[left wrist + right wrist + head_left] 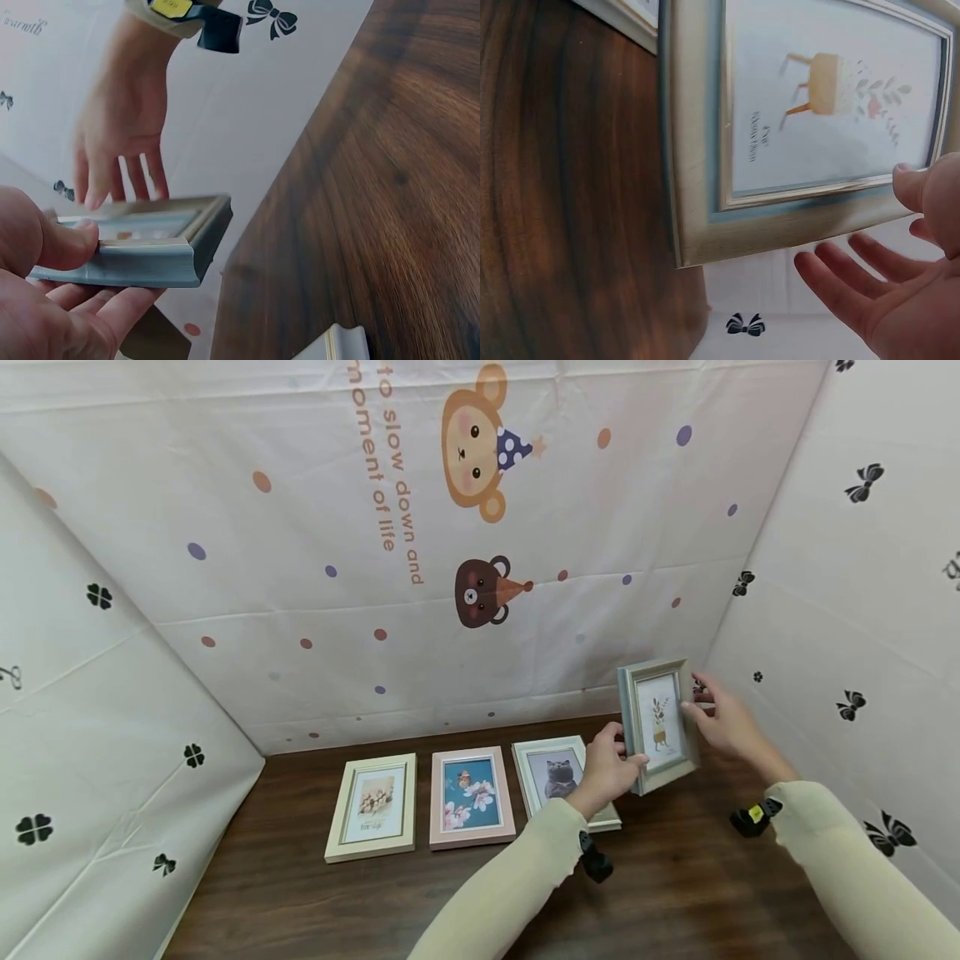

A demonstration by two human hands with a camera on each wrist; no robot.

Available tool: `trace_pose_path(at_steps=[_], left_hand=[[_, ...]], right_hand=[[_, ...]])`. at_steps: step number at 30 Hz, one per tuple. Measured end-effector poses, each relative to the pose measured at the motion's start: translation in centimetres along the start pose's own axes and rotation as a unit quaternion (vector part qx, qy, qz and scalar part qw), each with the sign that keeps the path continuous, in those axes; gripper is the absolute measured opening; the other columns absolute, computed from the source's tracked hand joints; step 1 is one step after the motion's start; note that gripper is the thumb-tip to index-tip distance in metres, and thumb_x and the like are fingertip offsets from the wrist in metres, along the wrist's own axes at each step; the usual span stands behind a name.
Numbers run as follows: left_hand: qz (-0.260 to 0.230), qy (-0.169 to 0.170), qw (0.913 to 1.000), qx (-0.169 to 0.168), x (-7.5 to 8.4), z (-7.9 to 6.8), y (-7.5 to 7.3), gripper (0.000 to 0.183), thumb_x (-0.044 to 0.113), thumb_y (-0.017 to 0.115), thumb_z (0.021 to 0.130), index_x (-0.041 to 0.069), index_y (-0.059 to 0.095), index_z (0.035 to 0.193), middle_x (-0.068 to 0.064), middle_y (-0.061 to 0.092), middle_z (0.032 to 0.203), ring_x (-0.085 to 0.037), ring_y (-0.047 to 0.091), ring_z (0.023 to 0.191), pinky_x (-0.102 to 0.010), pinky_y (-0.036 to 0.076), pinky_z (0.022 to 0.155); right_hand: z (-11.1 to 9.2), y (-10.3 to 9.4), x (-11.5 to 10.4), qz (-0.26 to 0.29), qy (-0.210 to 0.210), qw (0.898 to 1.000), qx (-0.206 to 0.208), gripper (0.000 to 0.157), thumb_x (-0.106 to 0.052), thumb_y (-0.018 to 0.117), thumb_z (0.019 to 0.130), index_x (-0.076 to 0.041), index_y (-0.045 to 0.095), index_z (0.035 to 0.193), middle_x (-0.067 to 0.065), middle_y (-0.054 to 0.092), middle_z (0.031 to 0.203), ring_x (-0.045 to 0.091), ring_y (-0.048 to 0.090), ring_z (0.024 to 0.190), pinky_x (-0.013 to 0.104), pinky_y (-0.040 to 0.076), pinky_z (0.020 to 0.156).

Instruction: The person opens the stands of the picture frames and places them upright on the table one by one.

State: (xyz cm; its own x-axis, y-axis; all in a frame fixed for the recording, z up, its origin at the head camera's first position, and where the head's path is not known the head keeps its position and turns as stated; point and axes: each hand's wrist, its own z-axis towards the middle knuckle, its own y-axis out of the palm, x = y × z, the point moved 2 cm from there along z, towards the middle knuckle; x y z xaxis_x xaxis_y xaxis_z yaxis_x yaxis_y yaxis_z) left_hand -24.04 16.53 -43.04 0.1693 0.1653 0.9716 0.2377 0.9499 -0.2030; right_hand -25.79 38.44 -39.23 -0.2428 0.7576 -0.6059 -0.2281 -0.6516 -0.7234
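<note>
Plant-picture frame (pixel 660 722) faces near side, long axis tilted up, plant upright. Left grip (pixel 609 768) pinches its left edge; right grip (pixel 726 725), fingers loosely extended, at right edge.

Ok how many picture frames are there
4: raised frame in the left hand; cream frame, pink frame and white frame on the table. Others may be hidden.

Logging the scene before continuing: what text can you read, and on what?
"to slow down and": back cloth
"moment of life": back cloth
"warmth": right side cloth
Too small or blurred: fine print in held frame and leftmost cream frame; marks on right wrist's yellow label
</note>
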Motion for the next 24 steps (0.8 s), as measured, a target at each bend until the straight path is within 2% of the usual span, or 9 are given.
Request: trace_pose_path(at_steps=[6,11,16,19,24], left_hand=[[-0.028,-0.003,0.9995,-0.012,-0.8,0.3,-0.5,0.032,-0.004,0.078,0.088,0.009,0.063,0.113,-0.011,0.077,0.096,-0.012,0.072,0.083,-0.026,0.057,0.066],[-0.039,-0.005,0.9991,-0.014,-1.4,0.4,-0.6,0.031,-0.005,0.078,0.087,0.011,0.064,0.111,-0.011,0.076,0.097,-0.014,0.073,0.085,-0.026,0.058,0.068],[-0.041,-0.006,0.9989,-0.021,-1.6,0.5,-0.5,0.031,-0.005,0.077,0.088,0.011,0.064,0.111,-0.011,0.076,0.097,-0.014,0.072,0.085,-0.027,0.059,0.069],[-0.044,-0.009,0.9988,-0.022,-1.6,0.5,-0.5,0.031,-0.005,0.077,0.088,0.011,0.063,0.112,-0.01,0.076,0.097,-0.014,0.072,0.084,-0.027,0.059,0.068],[-0.042,-0.015,0.9988,-0.021,-1.6,0.5,-0.5,0.03,-0.004,0.076,0.089,0.012,0.063,0.11,-0.008,0.076,0.095,-0.012,0.072,0.084,-0.026,0.058,0.068]], right_hand=[[-0.6,0.5,0.9,-0.01,0.0,1.0,-0.002,0.061,-0.016,0.051,0.109,0.01,0.024,0.156,0.047,0.05,0.13,0.063,0.054,0.115,0.068,0.051,0.087],[-1.0,0.9,1.3,-0.008,-0.002,1.0,0.012,0.055,-0.01,0.051,0.108,0.013,0.029,0.153,0.046,0.056,0.122,0.061,0.058,0.111,0.066,0.053,0.085],[-1.2,1.1,1.5,0.005,-0.017,0.999,0.03,0.051,-0.002,0.051,0.106,0.013,0.033,0.151,0.043,0.061,0.113,0.057,0.063,0.102,0.052,0.059,0.075],[-1.3,1.2,1.6,0.006,-0.015,0.999,0.036,0.051,-0.001,0.052,0.105,0.013,0.034,0.151,0.042,0.062,0.111,0.055,0.064,0.099,0.043,0.059,0.07],[-1.3,1.1,1.6,-0.001,-0.011,0.999,0.041,0.05,-0.002,0.054,0.105,0.012,0.036,0.15,0.041,0.063,0.11,0.053,0.065,0.097,0.042,0.058,0.069]])
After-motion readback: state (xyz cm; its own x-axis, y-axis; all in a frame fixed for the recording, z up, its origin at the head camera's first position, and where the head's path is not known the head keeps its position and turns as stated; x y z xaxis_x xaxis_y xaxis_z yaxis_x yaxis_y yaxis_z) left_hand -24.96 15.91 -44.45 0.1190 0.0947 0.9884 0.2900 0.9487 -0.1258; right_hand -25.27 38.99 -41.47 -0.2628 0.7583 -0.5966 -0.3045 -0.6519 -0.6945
